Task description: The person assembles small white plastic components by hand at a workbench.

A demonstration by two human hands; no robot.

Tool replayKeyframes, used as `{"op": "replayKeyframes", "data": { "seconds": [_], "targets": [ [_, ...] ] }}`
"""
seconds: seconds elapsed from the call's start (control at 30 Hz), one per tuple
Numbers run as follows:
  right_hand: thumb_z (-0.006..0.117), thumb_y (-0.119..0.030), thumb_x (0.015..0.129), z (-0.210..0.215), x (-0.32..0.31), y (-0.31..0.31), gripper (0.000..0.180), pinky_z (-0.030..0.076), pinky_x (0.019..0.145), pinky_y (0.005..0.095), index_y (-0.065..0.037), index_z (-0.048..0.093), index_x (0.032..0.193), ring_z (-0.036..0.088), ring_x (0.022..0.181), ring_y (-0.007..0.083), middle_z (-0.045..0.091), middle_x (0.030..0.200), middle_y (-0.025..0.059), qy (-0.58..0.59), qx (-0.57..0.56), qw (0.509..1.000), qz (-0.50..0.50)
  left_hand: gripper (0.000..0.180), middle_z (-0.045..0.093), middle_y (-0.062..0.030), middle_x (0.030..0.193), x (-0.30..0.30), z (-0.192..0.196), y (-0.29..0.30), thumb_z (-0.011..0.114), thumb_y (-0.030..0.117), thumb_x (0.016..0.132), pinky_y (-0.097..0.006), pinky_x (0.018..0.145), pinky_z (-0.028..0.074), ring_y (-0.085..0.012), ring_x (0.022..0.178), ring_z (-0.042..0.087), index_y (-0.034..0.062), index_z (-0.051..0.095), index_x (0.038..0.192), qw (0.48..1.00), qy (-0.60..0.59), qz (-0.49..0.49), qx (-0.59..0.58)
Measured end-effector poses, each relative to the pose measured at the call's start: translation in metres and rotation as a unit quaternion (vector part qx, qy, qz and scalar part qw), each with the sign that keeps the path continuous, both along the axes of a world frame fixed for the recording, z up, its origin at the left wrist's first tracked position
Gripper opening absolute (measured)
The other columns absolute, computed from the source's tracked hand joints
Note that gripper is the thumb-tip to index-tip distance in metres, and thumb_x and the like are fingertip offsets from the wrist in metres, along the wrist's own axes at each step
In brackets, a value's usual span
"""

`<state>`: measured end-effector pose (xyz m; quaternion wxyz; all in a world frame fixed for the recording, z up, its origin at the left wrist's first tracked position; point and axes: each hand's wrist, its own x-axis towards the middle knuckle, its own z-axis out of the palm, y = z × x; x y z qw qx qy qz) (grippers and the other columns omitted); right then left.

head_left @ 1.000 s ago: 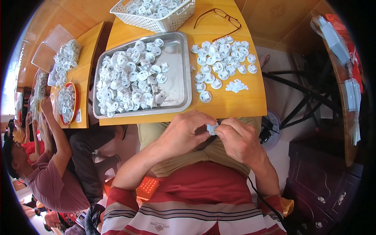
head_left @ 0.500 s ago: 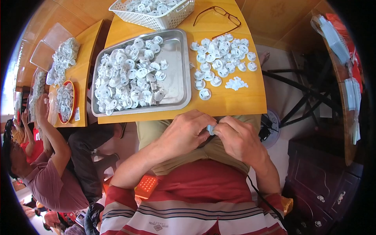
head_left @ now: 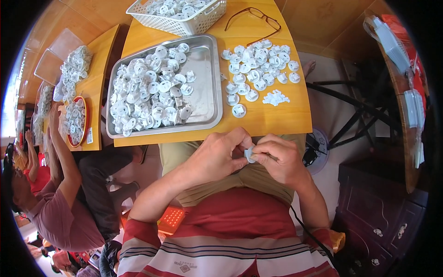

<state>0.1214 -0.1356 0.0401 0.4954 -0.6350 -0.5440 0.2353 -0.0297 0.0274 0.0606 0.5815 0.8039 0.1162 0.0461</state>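
Just off the table's front edge, above my lap, both hands hold one small round white plastic part (head_left: 249,155). My left hand (head_left: 216,154) closes on its left side, thumb low and fingers curled above. From the right, the thumb and index finger of my right hand (head_left: 279,160) pinch it. Its disc is turned edge-up, and the fingers cover much of it. Similar round parts (head_left: 147,92) are heaped in a steel tray (head_left: 206,94) ahead of my left hand. More such parts (head_left: 258,62) lie loose to its right, beside a small pile of tiny white pieces (head_left: 276,97).
A white perforated basket (head_left: 184,27) of parts and brown-framed glasses (head_left: 258,17) stand farther back. At left, a co-worker (head_left: 60,203) sits by another table with a red-rimmed bowl (head_left: 85,122). Black metal legs (head_left: 355,111) and a dark cabinet (head_left: 374,212) are at right.
My right fingers have shifted on the part, and more of its disc now shows between my hands. The left hand's index finger has lifted slightly. The view has moved a little.
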Motion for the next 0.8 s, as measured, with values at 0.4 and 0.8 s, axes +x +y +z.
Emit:
{"op": "replayKeyframes", "data": {
  "seconds": [0.4,0.8],
  "targets": [
    [0.074,0.002,0.087,-0.006,0.005,-0.008,0.011,0.054,0.069,0.0339,0.002,0.068,0.096,0.068,0.078,0.0259,0.069,0.091,0.0142,0.014,0.016,0.999,0.024,0.027,0.076,-0.0073,0.097,0.001,-0.003,-0.001,0.08,-0.005,0.082,-0.029,0.077,0.06,-0.0137,0.088,0.073,-0.0001,0.066,0.104,0.997,0.042,0.001,-0.064],
    [0.073,0.001,0.089,-0.016,-0.004,-0.007,0.009,0.052,0.066,0.0338,0.002,0.067,0.096,0.067,0.075,0.0255,0.067,0.089,0.0121,0.034,0.021,0.999,0.019,0.027,0.073,-0.0131,0.087,-0.003,-0.009,-0.002,0.079,-0.004,0.081,-0.033,0.074,0.059,-0.0215,0.083,0.075,-0.0023,0.061,0.1,0.995,0.044,0.014,-0.09]
  ]
}}
